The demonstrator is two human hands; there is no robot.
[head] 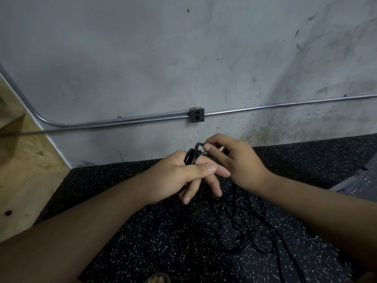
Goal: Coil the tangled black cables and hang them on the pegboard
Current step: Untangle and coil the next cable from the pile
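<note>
Lying tangled on the speckled floor (142, 242): loose black cables (240, 221). Above the tangle, left hand (177, 174) grips a small coil (191, 157) of loops, thumb clamped over them, lower fingers loosely extended. Right hand (238, 160), just beside, pinches the strand (199, 144) leaving the coil top between thumb and forefinger. Beyond: conduit (285, 106) and outlet (196, 115) on grey wall (142, 58)

— Where are the black cables (191, 157)?
— Some loops sit bunched at centre, wound over the left hand (175, 174); the rest lies tangled, thin and loose, on the floor (142, 231) toward five o'clock.
</note>
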